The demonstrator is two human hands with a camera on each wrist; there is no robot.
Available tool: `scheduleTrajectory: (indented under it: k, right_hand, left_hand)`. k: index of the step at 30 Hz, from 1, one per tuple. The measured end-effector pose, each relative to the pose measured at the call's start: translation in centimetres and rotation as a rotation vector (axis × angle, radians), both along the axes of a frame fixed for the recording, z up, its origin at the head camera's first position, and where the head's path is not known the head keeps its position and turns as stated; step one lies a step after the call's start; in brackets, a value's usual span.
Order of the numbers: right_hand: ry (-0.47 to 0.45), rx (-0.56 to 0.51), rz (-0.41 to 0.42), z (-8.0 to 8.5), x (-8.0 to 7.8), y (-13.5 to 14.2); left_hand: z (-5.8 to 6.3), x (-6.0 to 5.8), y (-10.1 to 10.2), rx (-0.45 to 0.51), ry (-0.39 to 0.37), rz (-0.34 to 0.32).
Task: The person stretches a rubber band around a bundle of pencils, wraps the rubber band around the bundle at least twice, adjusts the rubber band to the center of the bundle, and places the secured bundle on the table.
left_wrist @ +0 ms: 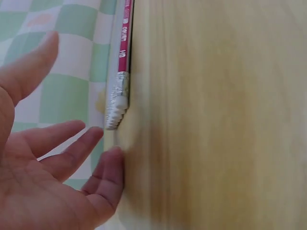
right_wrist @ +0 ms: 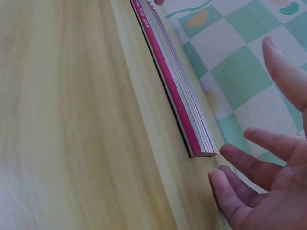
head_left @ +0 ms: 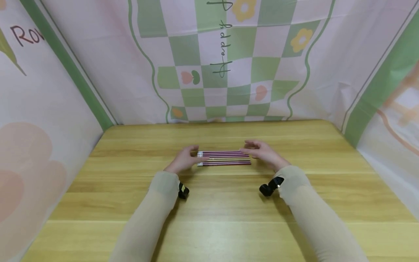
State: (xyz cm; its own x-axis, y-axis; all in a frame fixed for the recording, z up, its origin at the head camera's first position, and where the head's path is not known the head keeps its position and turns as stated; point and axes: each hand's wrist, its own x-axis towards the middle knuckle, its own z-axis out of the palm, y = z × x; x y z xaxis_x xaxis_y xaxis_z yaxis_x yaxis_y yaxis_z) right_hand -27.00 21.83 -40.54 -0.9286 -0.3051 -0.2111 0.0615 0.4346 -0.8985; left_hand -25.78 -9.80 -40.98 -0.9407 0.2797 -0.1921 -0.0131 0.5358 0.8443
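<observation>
Your sleeves cross the lower frame; your left hand and right hand, empty, fingers loosely spread, flank the centred pencils. Expect light, stiff handling; grip both ends.

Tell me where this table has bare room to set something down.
Bare tabletop shows between the pencils and the patterned cloth behind, between the sleeves on the near side, and outward of each sleeve. It's crowded at the pencils: the left hand is at the white eraser ends, the right hand at the opposite ends.
</observation>
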Motion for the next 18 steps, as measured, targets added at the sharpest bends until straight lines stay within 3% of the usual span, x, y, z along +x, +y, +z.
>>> scheduleTrajectory:
  k: [9,18]
  right_hand:
    - [0.004,0.007,0.038,-0.9,-0.2,-0.5]
    - [0.024,0.055,0.043,-1.6,-0.2,-0.5]
  left_hand:
    - [-0.6,-0.4,0.2,0.110,-0.066,0.013]
    - [-1.0,-0.7,0.5,0.096,-0.037,0.021]
